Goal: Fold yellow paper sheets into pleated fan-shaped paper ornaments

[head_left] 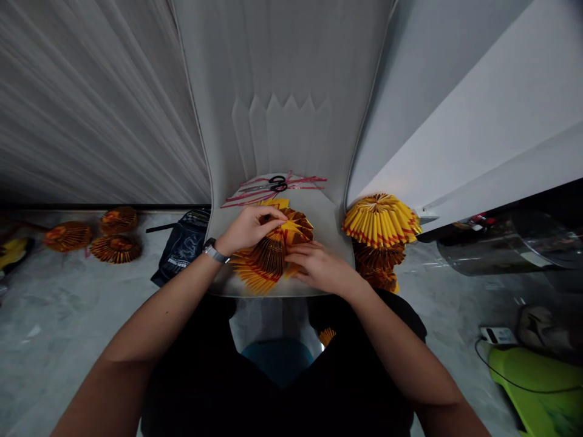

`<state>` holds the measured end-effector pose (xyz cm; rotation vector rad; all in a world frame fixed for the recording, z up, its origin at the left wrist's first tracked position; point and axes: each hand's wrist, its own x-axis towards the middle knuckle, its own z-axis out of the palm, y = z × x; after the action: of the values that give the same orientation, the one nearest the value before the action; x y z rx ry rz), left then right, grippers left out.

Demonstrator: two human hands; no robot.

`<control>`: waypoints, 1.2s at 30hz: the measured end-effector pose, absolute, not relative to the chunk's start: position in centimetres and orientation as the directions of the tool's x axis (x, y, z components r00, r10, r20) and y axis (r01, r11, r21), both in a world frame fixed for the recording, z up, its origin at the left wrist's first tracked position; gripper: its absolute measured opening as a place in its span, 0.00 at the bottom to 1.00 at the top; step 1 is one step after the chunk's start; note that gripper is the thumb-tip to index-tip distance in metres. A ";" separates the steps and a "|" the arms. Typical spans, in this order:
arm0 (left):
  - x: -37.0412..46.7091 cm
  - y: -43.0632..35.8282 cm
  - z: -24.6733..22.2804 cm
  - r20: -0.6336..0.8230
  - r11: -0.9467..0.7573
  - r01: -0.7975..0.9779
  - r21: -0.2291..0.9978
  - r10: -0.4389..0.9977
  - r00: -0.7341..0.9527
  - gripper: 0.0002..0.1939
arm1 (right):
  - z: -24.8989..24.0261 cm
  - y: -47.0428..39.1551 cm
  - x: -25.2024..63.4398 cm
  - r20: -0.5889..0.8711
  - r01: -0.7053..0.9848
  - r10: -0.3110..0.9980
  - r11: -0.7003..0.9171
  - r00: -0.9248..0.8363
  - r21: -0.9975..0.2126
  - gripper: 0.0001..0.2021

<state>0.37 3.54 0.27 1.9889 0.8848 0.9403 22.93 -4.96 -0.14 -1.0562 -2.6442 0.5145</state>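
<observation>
A pleated yellow and brown-gold paper piece (266, 258) is fanned out on the seat of a grey chair (334, 243). At its upper part, my left hand (252, 227) pinches a pointed yellow fold between thumb and fingertips. My right hand (321, 264) lies against the right side of the same piece, its fingers bent around the pleats; part of the paper is hidden under them. Just beyond the piece, scissors with black handles (277, 183) rest on several thin pink-red strips (305, 180).
Stacked pleated paper pieces (381, 221) stand right of the chair. Several round pleated pieces (116, 249) lie on the floor at left, near a dark bag (182, 246). At right are a dark glossy container (505, 243) and a green stool-like object (537, 388).
</observation>
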 end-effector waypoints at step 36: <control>1.0 3.3 0.0 0.307 -0.485 0.279 0.829 0.811 0.499 0.11 | -3.8 -4.0 22.6 0.485 0.588 0.852 0.500 -0.200 -0.636 0.10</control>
<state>1.03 3.32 -0.03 2.0096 0.8933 0.9238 22.57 -3.98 -3.76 -1.1908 -1.9025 0.3952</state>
